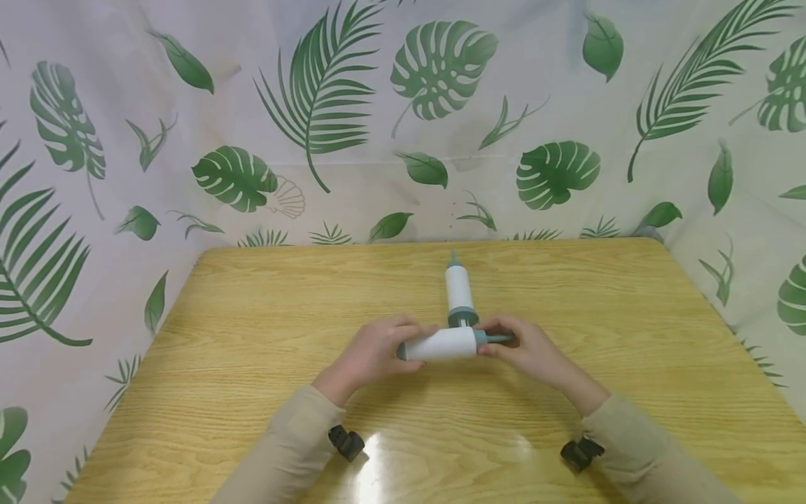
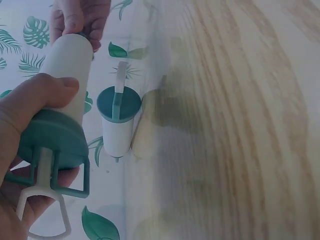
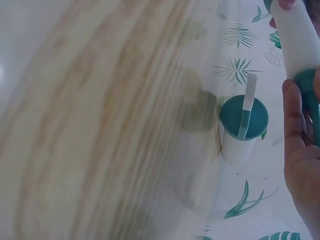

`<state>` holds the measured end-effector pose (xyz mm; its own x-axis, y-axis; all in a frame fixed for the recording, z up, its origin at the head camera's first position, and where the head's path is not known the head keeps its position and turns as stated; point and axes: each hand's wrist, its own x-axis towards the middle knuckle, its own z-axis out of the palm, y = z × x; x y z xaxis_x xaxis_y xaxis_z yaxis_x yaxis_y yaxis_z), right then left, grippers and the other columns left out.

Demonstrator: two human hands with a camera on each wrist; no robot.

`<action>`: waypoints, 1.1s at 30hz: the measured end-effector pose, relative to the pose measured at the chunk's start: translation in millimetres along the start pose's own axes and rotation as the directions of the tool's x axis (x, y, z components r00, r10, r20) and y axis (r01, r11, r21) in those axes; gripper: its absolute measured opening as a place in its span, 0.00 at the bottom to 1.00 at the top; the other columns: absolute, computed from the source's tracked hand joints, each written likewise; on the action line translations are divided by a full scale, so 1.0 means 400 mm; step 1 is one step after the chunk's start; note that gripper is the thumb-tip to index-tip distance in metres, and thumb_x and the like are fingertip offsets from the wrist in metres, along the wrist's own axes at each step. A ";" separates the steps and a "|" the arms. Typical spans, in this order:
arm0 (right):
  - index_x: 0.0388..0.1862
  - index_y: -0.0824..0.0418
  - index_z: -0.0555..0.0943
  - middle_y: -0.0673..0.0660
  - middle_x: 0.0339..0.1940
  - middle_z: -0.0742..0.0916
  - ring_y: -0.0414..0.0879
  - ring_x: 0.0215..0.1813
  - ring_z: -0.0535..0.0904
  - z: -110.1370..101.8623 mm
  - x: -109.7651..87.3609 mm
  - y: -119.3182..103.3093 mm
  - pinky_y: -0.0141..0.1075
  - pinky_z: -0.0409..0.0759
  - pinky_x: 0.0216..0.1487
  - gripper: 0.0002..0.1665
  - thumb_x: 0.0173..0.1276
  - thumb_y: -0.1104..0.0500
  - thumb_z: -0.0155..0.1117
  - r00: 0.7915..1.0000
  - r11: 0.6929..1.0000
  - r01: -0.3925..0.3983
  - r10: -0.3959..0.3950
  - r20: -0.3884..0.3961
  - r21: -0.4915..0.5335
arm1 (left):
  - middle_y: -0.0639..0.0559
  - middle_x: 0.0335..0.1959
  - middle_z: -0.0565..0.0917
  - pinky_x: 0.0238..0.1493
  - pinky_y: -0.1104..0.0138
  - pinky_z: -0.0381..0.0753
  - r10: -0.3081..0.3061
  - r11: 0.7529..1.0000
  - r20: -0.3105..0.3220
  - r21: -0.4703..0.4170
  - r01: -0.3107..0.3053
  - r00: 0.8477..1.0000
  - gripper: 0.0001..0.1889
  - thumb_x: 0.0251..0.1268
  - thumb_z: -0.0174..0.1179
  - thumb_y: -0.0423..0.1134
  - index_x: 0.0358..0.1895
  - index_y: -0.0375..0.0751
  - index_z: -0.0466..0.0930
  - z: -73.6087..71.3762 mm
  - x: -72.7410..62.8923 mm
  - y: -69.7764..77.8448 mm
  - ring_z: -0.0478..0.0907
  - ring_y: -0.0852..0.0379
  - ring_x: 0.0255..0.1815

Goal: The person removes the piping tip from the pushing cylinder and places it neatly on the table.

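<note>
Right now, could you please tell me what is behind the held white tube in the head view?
Behind the held tube lies a second white tube on the table, its pointed teal tip facing away. The held tube hides its near end from that view.

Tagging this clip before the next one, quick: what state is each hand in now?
Left hand: closed, holding the white tube.
Right hand: closed, holding that tube's teal nozzle end.
</note>
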<state>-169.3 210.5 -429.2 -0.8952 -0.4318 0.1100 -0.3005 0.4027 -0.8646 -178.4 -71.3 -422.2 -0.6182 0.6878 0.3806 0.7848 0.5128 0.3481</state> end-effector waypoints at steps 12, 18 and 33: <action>0.62 0.65 0.71 0.63 0.54 0.80 0.58 0.54 0.78 -0.016 0.000 0.005 0.42 0.80 0.50 0.30 0.63 0.60 0.68 0.997 0.999 -0.038 0.036 0.065 0.034 | 0.52 0.47 0.82 0.44 0.68 0.79 -0.038 0.999 -0.016 -0.004 0.037 0.999 0.29 0.49 0.74 0.40 0.59 0.50 0.80 0.009 -0.008 -0.009 0.79 0.56 0.44; 0.54 0.72 0.76 0.67 0.39 0.84 0.59 0.40 0.82 -0.027 0.004 0.003 0.48 0.83 0.40 0.21 0.76 0.54 0.50 0.981 0.989 -0.111 0.095 0.167 0.093 | 0.52 0.49 0.82 0.46 0.66 0.79 -0.031 1.000 -0.014 0.004 0.031 0.999 0.29 0.48 0.75 0.41 0.59 0.50 0.79 0.006 -0.012 -0.012 0.79 0.56 0.46; 0.64 0.65 0.71 0.61 0.53 0.81 0.53 0.51 0.78 -0.033 -0.007 0.001 0.41 0.79 0.48 0.30 0.66 0.55 0.65 0.988 0.996 -0.078 0.073 0.136 0.036 | 0.53 0.48 0.82 0.47 0.66 0.78 0.008 1.000 -0.018 0.011 -0.008 1.000 0.30 0.46 0.76 0.40 0.58 0.50 0.79 0.006 -0.017 -0.014 0.78 0.56 0.46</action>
<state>-171.3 222.5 -423.5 -0.8616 -0.5072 -0.0210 -0.2175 0.4061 -0.8876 -178.3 -77.8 -428.8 -0.6124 0.6827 0.3987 0.7902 0.5126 0.3359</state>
